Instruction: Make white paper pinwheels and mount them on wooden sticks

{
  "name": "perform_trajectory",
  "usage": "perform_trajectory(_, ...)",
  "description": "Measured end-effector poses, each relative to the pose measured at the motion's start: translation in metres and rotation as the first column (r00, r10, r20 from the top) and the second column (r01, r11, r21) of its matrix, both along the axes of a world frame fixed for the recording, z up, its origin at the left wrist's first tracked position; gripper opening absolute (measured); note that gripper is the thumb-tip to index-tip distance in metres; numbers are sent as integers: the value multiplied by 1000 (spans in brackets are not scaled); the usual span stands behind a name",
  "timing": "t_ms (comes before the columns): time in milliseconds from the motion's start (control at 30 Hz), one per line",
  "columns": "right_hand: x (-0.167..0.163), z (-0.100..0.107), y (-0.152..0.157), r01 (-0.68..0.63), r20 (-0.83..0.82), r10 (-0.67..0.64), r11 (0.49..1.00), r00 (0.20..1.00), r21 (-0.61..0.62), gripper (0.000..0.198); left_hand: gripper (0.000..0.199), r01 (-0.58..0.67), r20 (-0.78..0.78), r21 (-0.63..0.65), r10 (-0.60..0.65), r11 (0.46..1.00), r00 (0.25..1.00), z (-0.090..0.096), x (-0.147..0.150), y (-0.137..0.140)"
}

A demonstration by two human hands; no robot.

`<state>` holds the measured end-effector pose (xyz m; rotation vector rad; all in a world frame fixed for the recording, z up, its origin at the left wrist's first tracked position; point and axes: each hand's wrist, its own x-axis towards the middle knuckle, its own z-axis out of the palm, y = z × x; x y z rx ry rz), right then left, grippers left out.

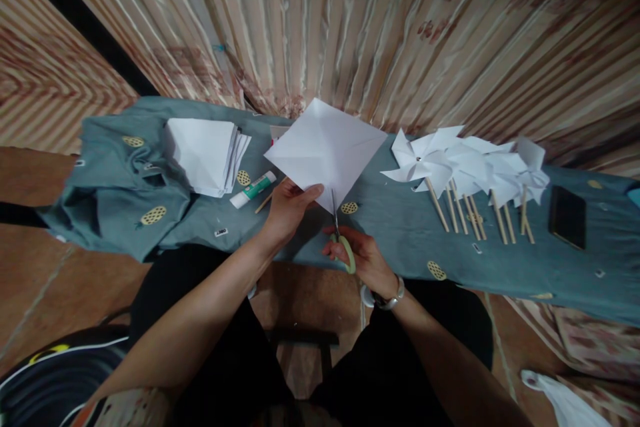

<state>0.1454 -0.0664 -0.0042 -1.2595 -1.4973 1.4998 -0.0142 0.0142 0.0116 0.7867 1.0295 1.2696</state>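
A square white sheet of paper [327, 143] with faint creases is held above the cloth, one corner pointing toward me. My left hand [293, 210] pinches its lower left edge, thumb on top. In my right hand [363, 253] are scissors [345, 250] with pale green handles, the fingers closed around the loops. The blades reach the paper's near corner, and part of them lies against the sheet. Left of my left hand lie a green and white glue stick [253, 189] and a thin wooden stick [270, 197], partly hidden by that hand.
A stack of white paper squares [203, 153] lies on the left of the green cloth [400, 240]. Several white paper pinwheels [465, 160] on wooden sticks lie to the right, beside a dark phone [568, 217]. A pleated curtain [320, 27] hangs behind the table.
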Motion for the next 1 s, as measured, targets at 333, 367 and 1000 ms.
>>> perform_trajectory(333,-2,1,0,13,22,-13,1000,1000,-4,50,22,2,-14,-7,-2,1000,1000,1,-1,1)
perform_trajectory(367,-2,1,0,17,22,-17,1000,1000,-5,49,22,0,-10,-7,0,1000,1000,1,-1,1)
perform_trajectory(1000,-7,-9,-4,102,49,-101,995,994,-9,42,21,-6,30,-7,6,1000,1000,0,-1,2)
